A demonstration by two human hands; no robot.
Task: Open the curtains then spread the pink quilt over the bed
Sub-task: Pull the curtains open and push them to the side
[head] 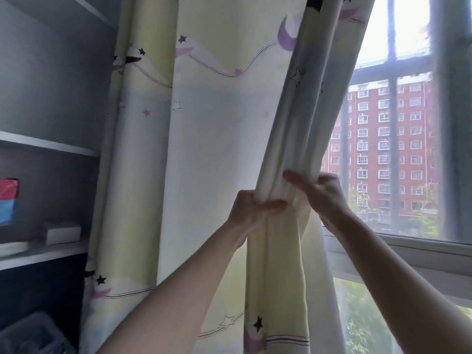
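A pale yellow curtain (209, 139) printed with stars and purple moons hangs across the left and middle of the head view. Its right edge is gathered into a bunch of folds. My left hand (251, 209) is clenched around the bunch from the left. Just to the right and slightly higher, my right hand (320, 194) grips the same folds, thumb across the front. Behind the curtain's edge a thin white sheer shows. The pink quilt and the bed are out of view.
The uncovered window (398, 149) with dark bars and a sill lies at the right, a red brick building beyond it. White shelves (48, 146) at the left hold a red and blue box (7, 200) and a small white box (63, 235).
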